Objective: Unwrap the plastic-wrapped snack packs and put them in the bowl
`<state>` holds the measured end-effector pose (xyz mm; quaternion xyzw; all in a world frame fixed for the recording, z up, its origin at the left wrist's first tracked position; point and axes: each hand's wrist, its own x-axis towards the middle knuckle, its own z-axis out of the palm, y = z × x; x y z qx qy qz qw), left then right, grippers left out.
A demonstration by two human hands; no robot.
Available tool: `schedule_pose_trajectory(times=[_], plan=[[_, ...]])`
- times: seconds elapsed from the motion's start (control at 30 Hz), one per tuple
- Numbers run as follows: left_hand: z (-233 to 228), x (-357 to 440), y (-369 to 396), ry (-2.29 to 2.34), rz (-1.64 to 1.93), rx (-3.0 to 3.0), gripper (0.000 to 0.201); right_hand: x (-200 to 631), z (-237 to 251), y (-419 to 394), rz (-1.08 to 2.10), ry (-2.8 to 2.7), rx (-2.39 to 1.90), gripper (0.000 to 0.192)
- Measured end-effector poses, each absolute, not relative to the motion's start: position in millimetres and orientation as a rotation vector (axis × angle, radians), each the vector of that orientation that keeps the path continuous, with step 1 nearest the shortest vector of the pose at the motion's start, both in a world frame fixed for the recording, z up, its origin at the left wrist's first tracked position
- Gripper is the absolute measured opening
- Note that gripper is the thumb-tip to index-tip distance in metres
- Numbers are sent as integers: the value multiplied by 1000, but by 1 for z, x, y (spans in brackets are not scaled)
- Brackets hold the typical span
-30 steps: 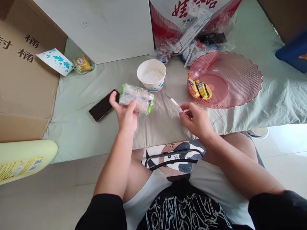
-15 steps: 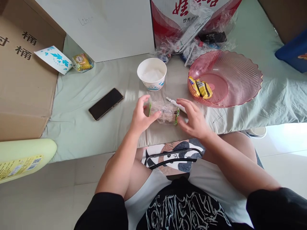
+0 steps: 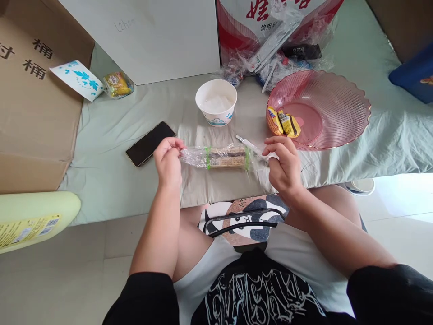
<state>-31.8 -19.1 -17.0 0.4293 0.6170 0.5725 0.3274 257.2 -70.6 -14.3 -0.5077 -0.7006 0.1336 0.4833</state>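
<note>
A small tan block wrapped in clear plastic with green edge strips (image 3: pixel 227 158) is stretched out level between my two hands. My left hand (image 3: pixel 169 158) pinches the gathered plastic at its left end. At the other end, my right hand (image 3: pixel 284 164) has its fingers closed on the clear wrap. Just behind the packet, a slim white knife-like tool (image 3: pixel 246 141) lies on the cloth, partly covered by the plastic. A white paper bowl (image 3: pixel 216 103) with a pale lining or content stands behind it.
A pink ribbed bowl (image 3: pixel 341 106) holds yellow snack packets (image 3: pixel 287 125) at right. The phone (image 3: pixel 145 146) lies left, near a yellow wrapped snack (image 3: pixel 117 85) and a white patterned card (image 3: pixel 78 80). Boxes and crumpled plastic packaging (image 3: pixel 275 67) line the back.
My hands have moved apart from around the packet and now grip its plastic ends. The wrap is drawn out sideways, and the packet's face with print is turned up.
</note>
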Motion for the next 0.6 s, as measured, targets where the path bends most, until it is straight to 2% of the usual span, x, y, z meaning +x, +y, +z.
schedule_pose_trajectory(times=[0.1, 0.17, 0.23, 0.27, 0.37, 0.47, 0.6], plan=[[-9, -31, -29, 1546, 1462, 1378, 17, 254, -9, -76, 315, -1814, -1052, 24], [-6, -27, -36, 1533, 1244, 1666, 30, 250, -9, -78, 291, -1926, -1127, 40], [-5, -22, -41, 1581, 1033, 1867, 45, 248, -11, -78, 267, -1991, -1284, 40], [-5, -22, -43, 1612, 976, 1928, 40, 248, -12, -79, 251, -2012, -1330, 32], [-3, -25, -44, 1619, 983, 2074, 8, 253, -10, -82, 154, -2058, -1277, 13], [4, -31, -49, 1499, 1107, 2217, 12, 259, -4, -88, 161, -2110, -1061, 16], [18, -34, -63, 1323, 1009, 2237, 11, 264, -2, -97, 541, -2333, -856, 24]])
